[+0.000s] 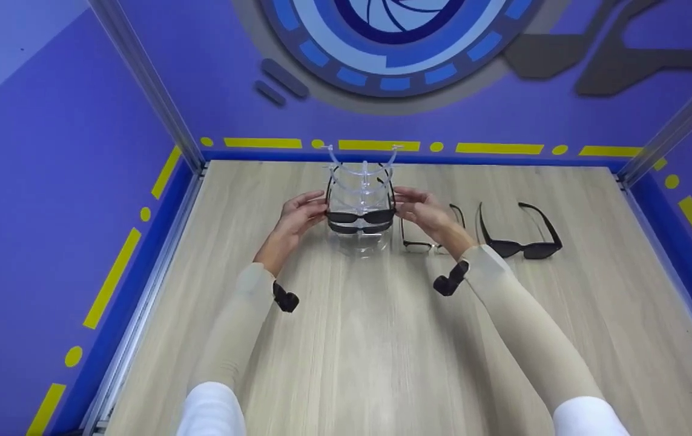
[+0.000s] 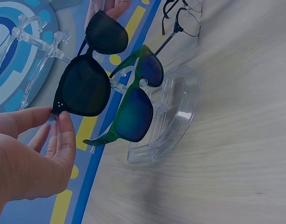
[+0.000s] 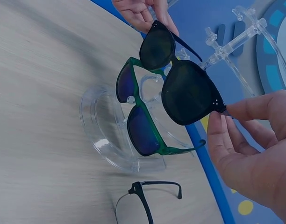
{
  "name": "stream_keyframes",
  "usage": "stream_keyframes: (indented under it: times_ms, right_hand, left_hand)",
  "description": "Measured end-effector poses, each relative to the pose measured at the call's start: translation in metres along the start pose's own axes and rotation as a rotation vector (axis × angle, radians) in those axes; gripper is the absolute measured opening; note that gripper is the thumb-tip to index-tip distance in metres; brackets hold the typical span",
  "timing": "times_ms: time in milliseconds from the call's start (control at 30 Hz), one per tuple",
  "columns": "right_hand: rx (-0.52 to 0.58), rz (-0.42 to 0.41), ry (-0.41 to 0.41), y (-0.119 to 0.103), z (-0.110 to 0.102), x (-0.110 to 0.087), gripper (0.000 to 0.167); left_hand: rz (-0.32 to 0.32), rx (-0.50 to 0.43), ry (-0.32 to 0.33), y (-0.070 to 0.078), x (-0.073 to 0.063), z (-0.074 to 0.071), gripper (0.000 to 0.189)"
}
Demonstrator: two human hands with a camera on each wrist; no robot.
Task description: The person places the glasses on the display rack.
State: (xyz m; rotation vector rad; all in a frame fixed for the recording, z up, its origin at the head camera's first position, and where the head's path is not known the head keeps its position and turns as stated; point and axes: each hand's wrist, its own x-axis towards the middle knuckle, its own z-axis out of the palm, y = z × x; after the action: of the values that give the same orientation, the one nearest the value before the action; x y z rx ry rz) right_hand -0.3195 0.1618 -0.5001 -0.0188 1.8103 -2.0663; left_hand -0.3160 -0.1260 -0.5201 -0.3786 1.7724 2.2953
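Black sunglasses (image 1: 360, 217) are held level at the clear display stand (image 1: 365, 243), above a second pair. My left hand (image 1: 300, 219) pinches their left hinge corner between thumb and fingers, as the left wrist view shows. On the other side my right hand (image 1: 427, 215) pinches the right hinge corner (image 3: 218, 106). Below them, green-framed sunglasses (image 2: 134, 100) with mirrored blue lenses sit on the lower tier of the stand. Higher up, the stand's clear arms (image 1: 362, 172) carry no glasses. Whether the black pair touches the stand's support, I cannot tell.
To the right of the stand lie thin-framed clear eyeglasses (image 1: 416, 247), partly behind my right wrist. Farther right, another pair of black sunglasses (image 1: 525, 249) rests on the wooden table (image 1: 346, 363) with temples unfolded. A blue wall panel (image 1: 230, 115) rises behind the table.
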Motion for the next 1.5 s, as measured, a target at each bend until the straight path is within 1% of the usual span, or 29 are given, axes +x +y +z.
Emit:
stream_keyframes:
  times_ms: [100,233,433,667,833,1200,1500]
  right_hand:
    - [-0.020,-0.008,0.018,0.001,0.000,0.004,0.056]
    - [-0.011,-0.012,0.042,0.003,-0.001,0.008,0.054]
    - [-0.009,-0.006,0.035,0.004,0.000,0.011,0.051]
    - [-0.025,-0.003,0.046,0.004,0.000,0.014,0.051]
    - [-0.051,0.010,0.030,0.005,-0.001,0.014,0.053]
    - [-0.049,-0.010,-0.003,0.005,-0.002,0.015,0.057]
    - [-0.053,-0.004,-0.005,0.006,-0.003,0.014,0.054]
  left_hand:
    - [0.003,-0.007,0.015,-0.001,0.003,0.003,0.044]
    - [0.001,-0.003,0.023,-0.002,0.005,0.005,0.042]
    - [-0.009,-0.002,0.033,-0.002,0.008,0.004,0.042]
    - [0.005,-0.006,0.033,0.002,0.010,0.008,0.042]
    - [0.005,-0.005,0.041,0.002,0.011,0.009,0.041]
    - [0.032,-0.038,0.049,0.002,0.012,0.010,0.039]
    - [0.018,-0.033,0.045,0.001,0.009,0.007,0.039]
